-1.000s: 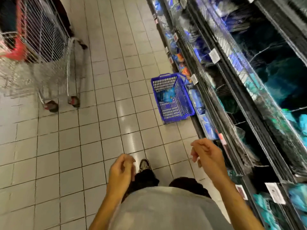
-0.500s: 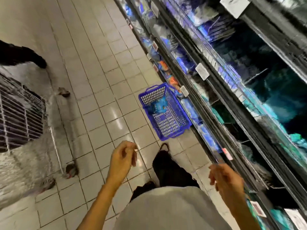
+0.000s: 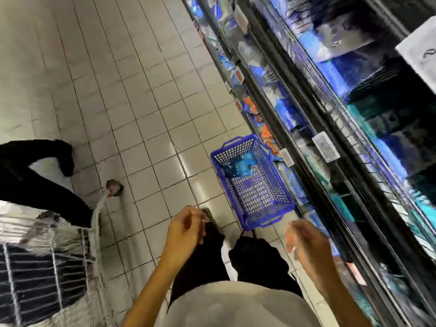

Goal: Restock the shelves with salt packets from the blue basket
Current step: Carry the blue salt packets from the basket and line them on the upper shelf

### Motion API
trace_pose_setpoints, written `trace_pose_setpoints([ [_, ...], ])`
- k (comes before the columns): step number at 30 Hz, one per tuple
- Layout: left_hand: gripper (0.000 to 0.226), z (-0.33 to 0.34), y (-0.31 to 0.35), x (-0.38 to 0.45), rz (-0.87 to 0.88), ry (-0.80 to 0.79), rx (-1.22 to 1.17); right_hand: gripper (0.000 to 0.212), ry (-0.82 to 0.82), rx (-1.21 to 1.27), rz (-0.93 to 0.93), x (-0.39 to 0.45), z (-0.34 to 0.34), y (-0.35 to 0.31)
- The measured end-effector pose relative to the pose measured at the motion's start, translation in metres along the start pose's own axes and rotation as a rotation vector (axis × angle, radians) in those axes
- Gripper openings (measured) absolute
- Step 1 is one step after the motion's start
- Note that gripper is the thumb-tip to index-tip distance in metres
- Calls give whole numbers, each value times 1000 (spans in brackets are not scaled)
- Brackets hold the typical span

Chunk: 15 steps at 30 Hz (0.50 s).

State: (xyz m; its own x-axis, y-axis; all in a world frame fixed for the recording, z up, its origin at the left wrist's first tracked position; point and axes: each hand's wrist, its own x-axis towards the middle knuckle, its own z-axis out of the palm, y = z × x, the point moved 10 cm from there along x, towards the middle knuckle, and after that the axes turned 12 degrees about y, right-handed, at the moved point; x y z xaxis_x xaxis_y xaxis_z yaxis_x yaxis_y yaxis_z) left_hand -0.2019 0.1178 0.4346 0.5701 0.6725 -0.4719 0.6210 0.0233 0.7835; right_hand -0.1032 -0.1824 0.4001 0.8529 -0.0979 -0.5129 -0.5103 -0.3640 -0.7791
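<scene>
Trolley: a wire-mesh shopping trolley [image 3: 44, 263] of thin steel rods fills the lower left, blurred; one small castor [image 3: 115, 188] rests on the tiles.
Passer-by: a leg in black trousers [image 3: 40, 185] stands beside the trolley.
Floor: pale glossy square tiles [image 3: 132, 95] with dark grout lines, catching soft reflections.
Left hand: the left hand [image 3: 186, 228] hangs over the person's own dark trouser leg, fingers loosely curled, gripping nothing.
Basket: the blue basket [image 3: 253, 182] sits on the floor just ahead of the feet, right against the base of the shelves; rectangular moulded plastic, lattice walls and bottom, with moulded grip slots at both ends.
Salt packet: one shiny blue salt packet [image 3: 243, 166], crinkled film, lies at the far end of the basket's floor.
Right hand: the right hand [image 3: 304, 241] is motion-blurred, fingers relaxed and apart, holding nothing, near the lower shelf edge.
Shelves: dark metal shelves [image 3: 313, 128] run diagonally, with wire front rails, white price tags [image 3: 325, 147] and glossy blue, teal and orange packets, too smeared to read.
</scene>
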Motion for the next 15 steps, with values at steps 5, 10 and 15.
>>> trace_pose_setpoints([
  [5,27,56,-8,103,-57,-63,80,34,80,27,188,73,62,14],
  [10,29,135,-58,200,-114,-207,239,29,160,-26,352,159,137,69],
  [15,35,231,-136,311,-47,-357,486,24,170,-8,458,255,230,165],
])
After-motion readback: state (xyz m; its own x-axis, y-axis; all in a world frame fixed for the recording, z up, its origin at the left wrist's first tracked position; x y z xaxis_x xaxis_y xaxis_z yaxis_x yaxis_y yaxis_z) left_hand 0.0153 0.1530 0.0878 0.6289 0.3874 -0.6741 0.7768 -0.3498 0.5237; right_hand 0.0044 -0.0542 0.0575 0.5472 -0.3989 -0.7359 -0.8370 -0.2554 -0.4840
